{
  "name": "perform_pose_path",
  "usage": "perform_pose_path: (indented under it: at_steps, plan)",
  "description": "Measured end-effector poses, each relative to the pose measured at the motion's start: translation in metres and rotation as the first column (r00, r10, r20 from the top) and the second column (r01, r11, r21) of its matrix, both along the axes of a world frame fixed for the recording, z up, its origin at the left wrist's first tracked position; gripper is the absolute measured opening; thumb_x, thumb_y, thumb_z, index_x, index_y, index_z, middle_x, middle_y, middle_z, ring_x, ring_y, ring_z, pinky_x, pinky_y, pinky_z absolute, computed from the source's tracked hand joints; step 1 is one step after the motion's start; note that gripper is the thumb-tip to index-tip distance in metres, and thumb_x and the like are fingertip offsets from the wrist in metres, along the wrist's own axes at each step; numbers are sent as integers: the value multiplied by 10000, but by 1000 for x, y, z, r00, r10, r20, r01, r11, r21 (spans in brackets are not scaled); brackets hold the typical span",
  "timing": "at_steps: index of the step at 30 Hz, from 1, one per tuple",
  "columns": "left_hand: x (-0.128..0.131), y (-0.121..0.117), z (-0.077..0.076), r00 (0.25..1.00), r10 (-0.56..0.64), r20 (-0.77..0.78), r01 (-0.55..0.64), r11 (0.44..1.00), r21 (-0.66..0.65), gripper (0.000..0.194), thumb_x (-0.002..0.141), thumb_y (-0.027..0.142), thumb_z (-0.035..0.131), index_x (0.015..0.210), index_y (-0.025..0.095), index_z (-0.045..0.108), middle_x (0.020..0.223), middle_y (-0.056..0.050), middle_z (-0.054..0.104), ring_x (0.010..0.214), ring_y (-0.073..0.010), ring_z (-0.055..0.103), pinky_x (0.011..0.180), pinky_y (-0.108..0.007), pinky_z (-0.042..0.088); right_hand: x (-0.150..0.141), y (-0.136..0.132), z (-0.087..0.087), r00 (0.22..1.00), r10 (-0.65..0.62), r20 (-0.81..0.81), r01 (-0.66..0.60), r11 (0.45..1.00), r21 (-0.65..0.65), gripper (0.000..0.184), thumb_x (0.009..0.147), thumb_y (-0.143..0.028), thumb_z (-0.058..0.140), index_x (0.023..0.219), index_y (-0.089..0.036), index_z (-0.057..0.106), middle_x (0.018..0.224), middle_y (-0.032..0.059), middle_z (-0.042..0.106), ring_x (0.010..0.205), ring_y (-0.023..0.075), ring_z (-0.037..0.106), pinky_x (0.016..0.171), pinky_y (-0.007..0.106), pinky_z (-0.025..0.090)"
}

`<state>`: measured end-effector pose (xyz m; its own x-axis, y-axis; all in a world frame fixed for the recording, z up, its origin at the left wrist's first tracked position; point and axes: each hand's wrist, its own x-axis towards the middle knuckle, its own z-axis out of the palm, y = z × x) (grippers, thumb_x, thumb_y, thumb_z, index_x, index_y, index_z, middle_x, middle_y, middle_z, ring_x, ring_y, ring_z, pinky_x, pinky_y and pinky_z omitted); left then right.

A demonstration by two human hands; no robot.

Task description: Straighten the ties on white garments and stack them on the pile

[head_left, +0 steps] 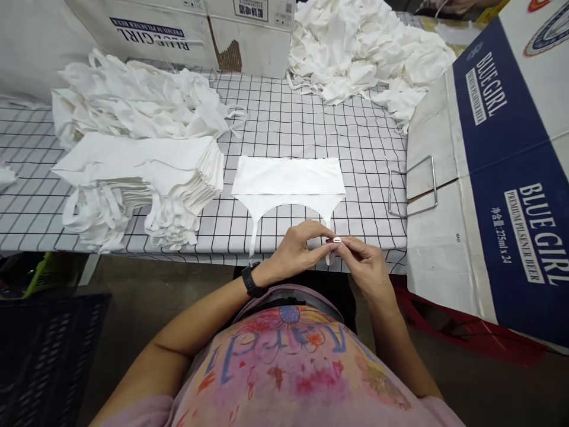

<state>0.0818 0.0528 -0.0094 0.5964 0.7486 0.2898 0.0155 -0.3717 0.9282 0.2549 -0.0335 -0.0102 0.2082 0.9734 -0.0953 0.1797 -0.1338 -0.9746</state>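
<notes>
A white strappy top (288, 178) lies flat on the checked cloth, its straight band away from me and its two thin straps toward me. My left hand (300, 249), with a black watch on the wrist, has thumb and fingers pinched over the right-hand strap. Opposite it, my right hand (367, 264) is closed in a pinch. Between the fingertips of both hands is a small white piece (336, 239), perhaps a strap end or slider, with something dark red beside it. The other strap (253, 237) hangs to the table's front edge.
Left of the top sits a neat stack of white tops (146, 160), with a loose white pile (142, 101) behind. A larger white heap (364, 47) lies at the back. Cartons stand at the back (258, 35) and right (435, 249); a wire frame (413, 187) touches the right one.
</notes>
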Motion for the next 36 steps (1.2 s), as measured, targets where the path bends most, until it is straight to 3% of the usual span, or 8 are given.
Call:
perform_pose_path:
  at_steps: [10, 16, 18, 20, 22, 24, 30, 36]
  plan:
    - [1, 17, -1, 982, 136, -127, -162, 962, -219, 120, 898, 207, 680, 784, 173, 701, 815, -6, 718, 793, -135, 641, 763, -274, 487, -15, 24, 3, 992, -23, -120, -1, 980, -198, 344, 899, -504, 746, 1027, -186, 764, 765, 37, 727, 658, 163, 638, 620, 277, 494]
    - [-6, 37, 6, 962, 26, -271, -134, 911, -390, 163, 888, 218, 677, 735, 173, 709, 737, -4, 727, 716, -137, 651, 692, -268, 499, -22, 36, 5, 991, -32, 129, 49, 990, -134, 273, 920, -444, 717, 962, -187, 799, 710, 27, 704, 597, 134, 560, 568, 264, 430]
    - [-9, 48, 4, 950, 45, -308, -132, 955, -267, 146, 909, 236, 672, 782, 173, 706, 773, -12, 733, 741, -147, 658, 717, -281, 521, -22, 43, 5, 992, -60, 111, 76, 986, -148, 267, 911, -443, 721, 909, -186, 795, 686, 19, 688, 557, 118, 516, 533, 258, 400]
    - [-11, 62, -1, 930, 122, -345, -124, 992, 17, 123, 953, 238, 631, 883, 167, 703, 878, -42, 739, 838, -177, 659, 796, -324, 536, -21, 52, 4, 994, -105, 25, 108, 975, -192, 275, 888, -454, 742, 886, -183, 787, 685, 18, 685, 543, 111, 503, 509, 251, 385]
    - [-12, 79, -8, 896, 175, -409, -52, 955, 294, 143, 993, 203, 560, 1008, 153, 693, 1010, -83, 732, 957, -216, 638, 859, -370, 533, -19, 63, 2, 986, -145, -78, 122, 962, -244, 286, 847, -463, 784, 867, -177, 784, 682, 25, 688, 556, 114, 521, 503, 244, 389]
    - [-10, 96, -14, 842, 174, -511, 76, 898, 433, 187, 1001, 159, 520, 1107, 139, 674, 1125, -109, 713, 1039, -241, 607, 875, -389, 526, -16, 76, -2, 970, -182, -162, 130, 948, -289, 296, 801, -462, 827, 832, -171, 785, 657, 27, 678, 554, 107, 504, 488, 235, 369]
    - [6, 126, -24, 694, 146, -705, 275, 851, 447, 183, 987, 135, 511, 1055, 143, 681, 1144, -98, 702, 1033, -247, 581, 808, -368, 481, -10, 105, -10, 931, -247, -270, 133, 916, -379, 312, 731, -442, 881, 777, -150, 779, 600, 5, 630, 468, 48, 295, 428, 235, 191]
    - [7, 133, -34, 727, 159, -668, 297, 805, 514, 231, 993, 111, 474, 889, 127, 680, 1040, -113, 689, 952, -230, 562, 753, -346, 434, -9, 117, -11, 945, -207, -252, 90, 908, -409, 319, 782, -465, 837, 785, -155, 763, 653, 14, 648, 480, 52, 287, 436, 241, 190]
